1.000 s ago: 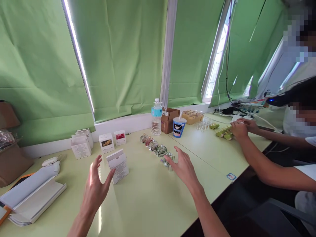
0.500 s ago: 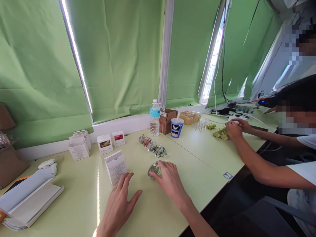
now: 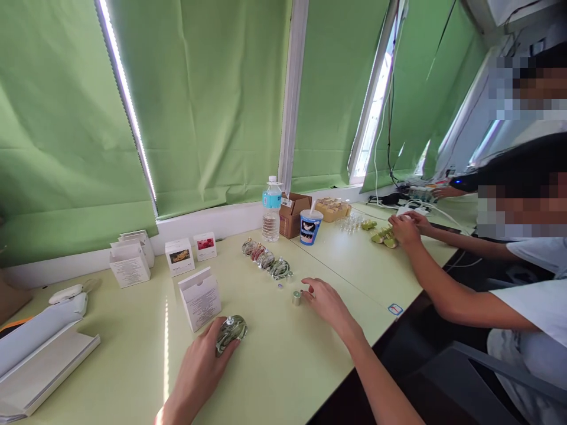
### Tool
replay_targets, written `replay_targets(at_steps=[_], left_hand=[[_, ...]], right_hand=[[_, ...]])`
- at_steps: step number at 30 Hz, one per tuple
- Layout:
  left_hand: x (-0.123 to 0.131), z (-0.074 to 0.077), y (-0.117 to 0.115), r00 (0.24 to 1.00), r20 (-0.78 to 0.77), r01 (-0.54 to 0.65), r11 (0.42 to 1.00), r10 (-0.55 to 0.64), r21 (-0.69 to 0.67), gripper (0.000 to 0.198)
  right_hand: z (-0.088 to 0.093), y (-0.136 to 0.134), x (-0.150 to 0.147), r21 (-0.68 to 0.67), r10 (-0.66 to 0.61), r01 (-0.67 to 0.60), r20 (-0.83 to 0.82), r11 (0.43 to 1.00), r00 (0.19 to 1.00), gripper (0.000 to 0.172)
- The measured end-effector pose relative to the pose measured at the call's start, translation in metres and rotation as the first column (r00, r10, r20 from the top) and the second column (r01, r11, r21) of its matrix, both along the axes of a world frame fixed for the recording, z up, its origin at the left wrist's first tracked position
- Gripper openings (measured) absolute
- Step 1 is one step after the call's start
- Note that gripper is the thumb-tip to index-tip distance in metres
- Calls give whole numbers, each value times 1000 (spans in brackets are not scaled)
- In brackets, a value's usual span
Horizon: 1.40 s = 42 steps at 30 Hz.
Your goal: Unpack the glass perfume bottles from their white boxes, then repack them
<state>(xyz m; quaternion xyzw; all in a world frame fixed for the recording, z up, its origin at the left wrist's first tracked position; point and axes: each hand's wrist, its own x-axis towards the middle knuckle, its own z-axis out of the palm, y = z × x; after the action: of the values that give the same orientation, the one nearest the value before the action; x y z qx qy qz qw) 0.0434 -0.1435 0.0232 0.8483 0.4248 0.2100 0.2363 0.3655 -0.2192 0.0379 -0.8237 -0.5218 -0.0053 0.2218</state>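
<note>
My left hand (image 3: 206, 354) is closed around a rounded glass bottle (image 3: 231, 335) with green patterning and a small silvery neck on top, held low over the table beside an upright white box (image 3: 200, 299). To the right, my right hand (image 3: 325, 301) has its fingers apart, with the fingertips right beside a small shiny silver-green cap (image 3: 296, 297); whether they touch it I cannot tell. A tiny pale piece (image 3: 280, 286) lies just behind the cap. Farther back, several similar glass bottles (image 3: 266, 260) stand in a slanting row.
White boxes (image 3: 129, 264) stand at the back left, near two boxes with pictures (image 3: 179, 257). Behind the bottle row are a water bottle (image 3: 271, 215), a blue cup (image 3: 310, 227) and a cardboard box (image 3: 295, 215). A co-worker's hands (image 3: 405, 227) handle green items at right.
The patterned glass bottle has passed from my right hand to my left. My right hand has moved right, beside the cap, which now shows on the table. The view has shifted slightly.
</note>
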Motion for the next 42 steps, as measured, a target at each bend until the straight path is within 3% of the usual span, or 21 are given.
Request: replay_targets(at_steps=[5, 9, 12, 16, 20, 27, 34, 42], left_hand=[[-1, 0, -1, 1000, 25, 13, 1000, -13, 17, 29], [-1, 1, -1, 999, 44, 20, 999, -21, 26, 27], [0, 3, -1, 999, 44, 31, 999, -32, 19, 27], [0, 8, -2, 998, 41, 55, 998, -54, -11, 24], [0, 12, -3, 996, 53, 76, 997, -75, -30, 25], [1, 12, -3, 994, 69, 82, 997, -81, -12, 25], [0, 11, -2, 989, 103, 111, 994, -110, -11, 22], [-2, 7, -1, 991, 71, 110, 994, -109, -8, 28]], right_hand=[[-9, 9, 6, -8, 99, -99, 26, 995, 995, 22], [1, 4, -11, 208, 104, -89, -60, 974, 993, 20], [18, -1, -53, 422, 339, -227, -212, 878, 917, 20], [40, 4, -121, 509, 590, -417, -244, 753, 770, 23], [48, 14, -155, 476, 665, -551, -102, 686, 740, 14], [41, 23, -160, 365, 701, -676, 83, 640, 708, 19], [39, 21, -163, 364, 685, -668, 103, 649, 721, 14], [43, 24, -162, 314, 692, -697, 148, 644, 706, 31]])
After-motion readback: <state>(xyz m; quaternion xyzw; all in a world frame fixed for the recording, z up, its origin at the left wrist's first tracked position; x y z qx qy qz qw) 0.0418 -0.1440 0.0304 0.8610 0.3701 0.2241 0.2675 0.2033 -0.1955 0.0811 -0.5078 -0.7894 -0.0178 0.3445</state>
